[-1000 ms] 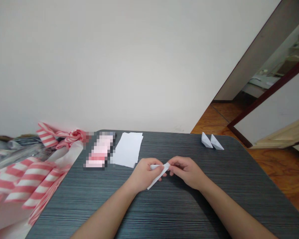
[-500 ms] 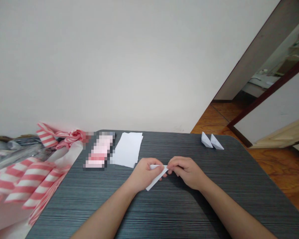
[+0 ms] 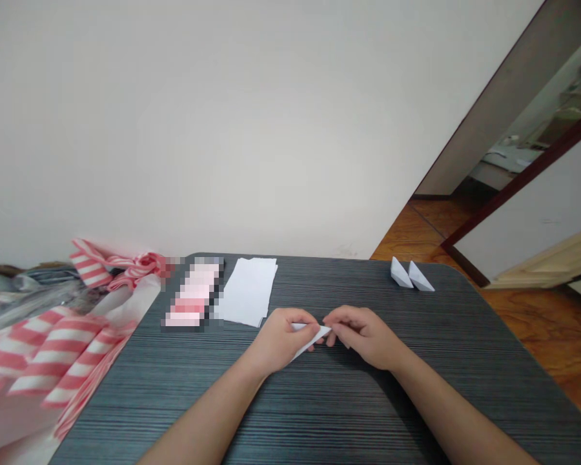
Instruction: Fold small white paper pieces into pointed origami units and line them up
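Note:
A small folded white paper piece [image 3: 312,337] is pinched between both hands low over the dark striped table [image 3: 348,413]. My left hand [image 3: 281,341] curls its fingers around the paper's left part. My right hand [image 3: 363,336] pinches the paper's right tip with its fingertips. Much of the paper is hidden inside the left hand.
A stack of white paper sheets [image 3: 248,290] lies behind the hands, with a blurred pink object [image 3: 192,294] to its left. Two folded white paper shapes [image 3: 411,274] stand at the table's far right corner. Pink-and-white striped cloth [image 3: 53,336] covers the left side.
The paper piece has been lowered and flattened toward the table; less of its lower end sticks out under the left hand. Both hands stay close together.

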`<state>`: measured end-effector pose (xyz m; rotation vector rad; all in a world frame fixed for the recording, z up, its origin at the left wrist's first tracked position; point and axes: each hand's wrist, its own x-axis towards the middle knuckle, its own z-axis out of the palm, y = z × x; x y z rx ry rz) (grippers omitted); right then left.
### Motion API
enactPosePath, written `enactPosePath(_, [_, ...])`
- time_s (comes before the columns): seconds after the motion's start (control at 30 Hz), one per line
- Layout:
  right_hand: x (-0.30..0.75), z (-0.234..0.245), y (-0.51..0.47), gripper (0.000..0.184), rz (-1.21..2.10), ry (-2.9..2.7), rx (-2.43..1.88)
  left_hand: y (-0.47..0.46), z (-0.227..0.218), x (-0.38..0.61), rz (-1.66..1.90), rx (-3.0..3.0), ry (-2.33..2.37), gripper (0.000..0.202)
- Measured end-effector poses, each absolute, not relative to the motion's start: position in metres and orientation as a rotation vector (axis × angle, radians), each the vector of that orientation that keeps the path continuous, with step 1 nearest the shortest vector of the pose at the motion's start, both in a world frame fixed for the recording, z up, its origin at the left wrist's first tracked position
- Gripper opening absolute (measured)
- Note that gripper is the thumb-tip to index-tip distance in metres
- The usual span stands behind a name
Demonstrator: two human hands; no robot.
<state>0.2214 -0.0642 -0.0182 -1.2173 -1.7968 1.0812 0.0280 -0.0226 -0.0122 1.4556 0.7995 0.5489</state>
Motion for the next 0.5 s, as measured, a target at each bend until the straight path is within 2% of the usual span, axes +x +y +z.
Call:
enactPosePath(0.27, [0.2161, -0.0206, -0.0631, 0.025, 1.242, -1.765, -1.346, -0.0223, -0.0161, 0.0285, 0.540, 1.487, 0.854, 0.022])
enactPosePath(0.5, [0.2150, -0.0210, -0.0635, 0.021, 1.154, -1.819, -1.390, -0.0220, -0.0111, 0.0281, 0.512, 1.537, 0.869, 0.026])
